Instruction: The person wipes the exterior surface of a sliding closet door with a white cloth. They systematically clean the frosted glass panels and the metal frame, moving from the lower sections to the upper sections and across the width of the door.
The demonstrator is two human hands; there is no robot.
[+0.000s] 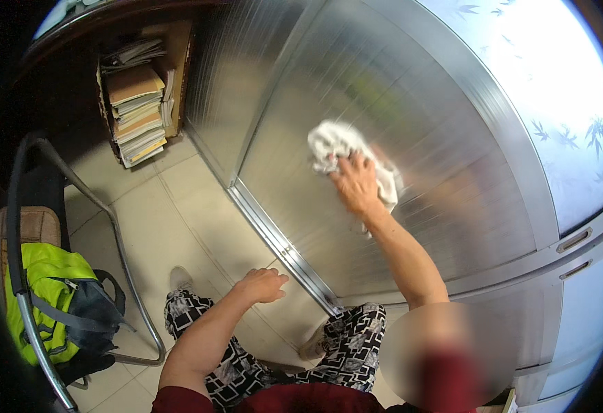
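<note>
Just above the frame's centre, your right hand (358,184) grips the cloth (337,135), likely light, limp and best bunched at its middle, against the panel (446,151), while your left hand (263,285) hangs empty, loosely curled.

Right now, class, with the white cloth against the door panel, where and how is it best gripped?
Probably grip the white cloth by its bunched middle, from the person's side, palm toward the door panel, as the right hand does: its folds offer purchase, and the panel blocks the far side.
</note>
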